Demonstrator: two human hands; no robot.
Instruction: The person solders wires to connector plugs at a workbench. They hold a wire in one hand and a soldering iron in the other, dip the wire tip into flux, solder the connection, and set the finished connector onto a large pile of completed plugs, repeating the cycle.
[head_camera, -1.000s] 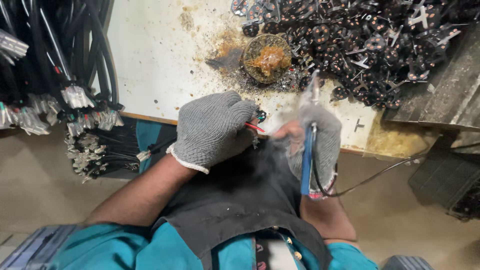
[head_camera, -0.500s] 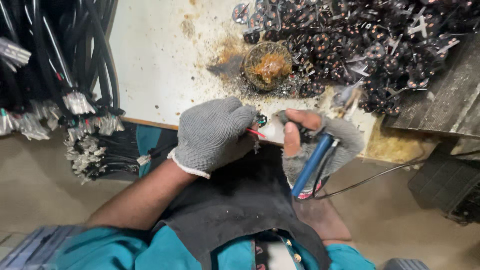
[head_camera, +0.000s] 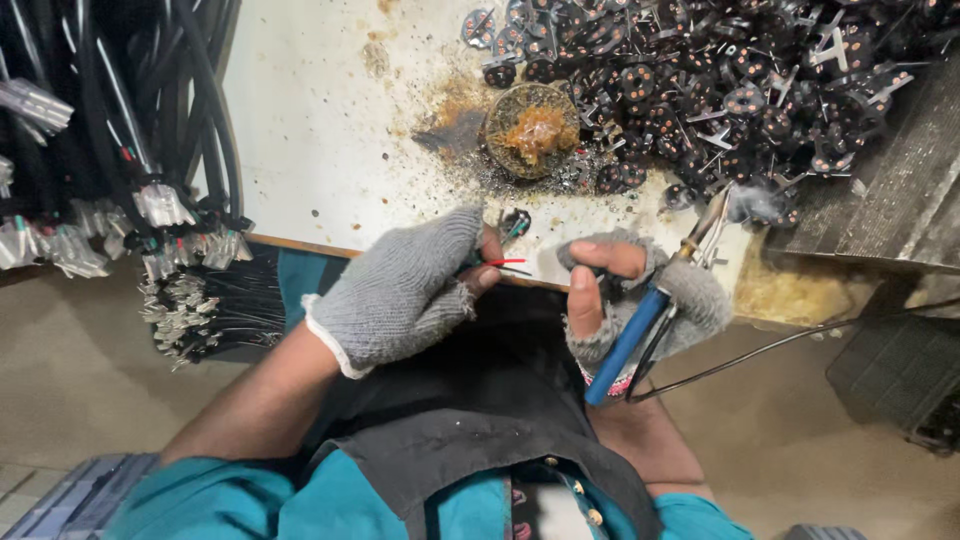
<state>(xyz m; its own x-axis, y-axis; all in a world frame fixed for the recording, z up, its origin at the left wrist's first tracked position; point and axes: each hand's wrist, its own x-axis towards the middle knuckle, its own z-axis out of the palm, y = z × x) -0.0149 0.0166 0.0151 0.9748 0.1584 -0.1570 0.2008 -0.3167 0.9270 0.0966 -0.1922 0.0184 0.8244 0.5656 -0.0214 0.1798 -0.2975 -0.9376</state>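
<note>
1. Our left hand (head_camera: 400, 295), in a grey knit glove, pinches a small plug piece with red and black wire ends (head_camera: 505, 264) between thumb and fingertips, just over the near edge of the desk (head_camera: 320, 130).
2. Our right hand (head_camera: 625, 300), in a frayed fingerless glove, is closed around the blue handle of a soldering iron (head_camera: 640, 325); its tip points to 1 o'clock, away from the wires, and a faint wisp of smoke seems to hang by it, though the view is poor there.
3. Risk, as we judge it: the bare thumb and fingertips sit close to the hot tip, so a slip could burn skin or melt the wire insulation.
4. The iron's cord (head_camera: 770, 350) trails off at 3 o'clock over the lap; a snag could jerk the tip.
5. The round tin of amber flux (head_camera: 533, 130) at 12 o'clock sits in scorched residue, and the heap of black plug inserts (head_camera: 720, 90) at 1 o'clock touches it; a nudge could scatter parts.
6. Black cables with metal terminals (head_camera: 120, 200) hang at 9 o'clock.
7. We see no packages, labels or signs.
</note>
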